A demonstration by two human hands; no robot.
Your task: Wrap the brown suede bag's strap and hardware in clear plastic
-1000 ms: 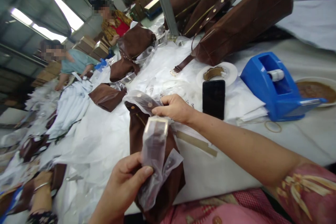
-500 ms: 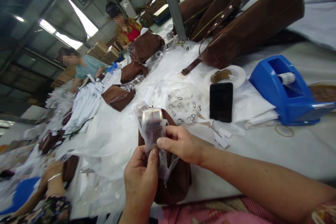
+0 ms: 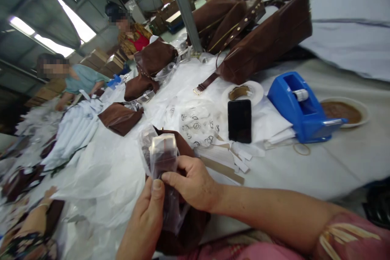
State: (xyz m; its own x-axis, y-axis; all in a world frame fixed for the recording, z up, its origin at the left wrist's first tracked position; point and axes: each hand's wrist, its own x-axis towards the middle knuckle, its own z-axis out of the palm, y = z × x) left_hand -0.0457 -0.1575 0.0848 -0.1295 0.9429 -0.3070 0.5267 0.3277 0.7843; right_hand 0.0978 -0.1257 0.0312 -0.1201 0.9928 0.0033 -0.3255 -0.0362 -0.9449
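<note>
A brown bag [image 3: 185, 231] lies at the table's near edge, partly hidden by my hands. Above it stands a dark strap [image 3: 163, 161] wrapped in thin clear plastic, with a pale, shiny metal-looking piece at its top. My left hand [image 3: 144, 213] is closed on the wrapped strap from below, thumb pressed to the front. From the right, my right hand [image 3: 195, 183] pinches the plastic and strap between thumb and fingers. Both thumbs are close together. Loose plastic [image 3: 173, 215] hangs down over the bag.
Right of my hands lie a black phone [image 3: 239, 122], a tape roll [image 3: 257, 91], a blue tape dispenser [image 3: 292, 105] and cardboard strips [image 3: 224, 168]. Brown bags [image 3: 268, 44] lie beyond. A co-worker's arm [image 3: 38, 219] reaches in at lower left; other people stand farther back.
The view has shifted, so most of the table appears farther left. Both hands keep their hold on the wrapped strap. At lower left the co-worker's hand now looks more spread out.
</note>
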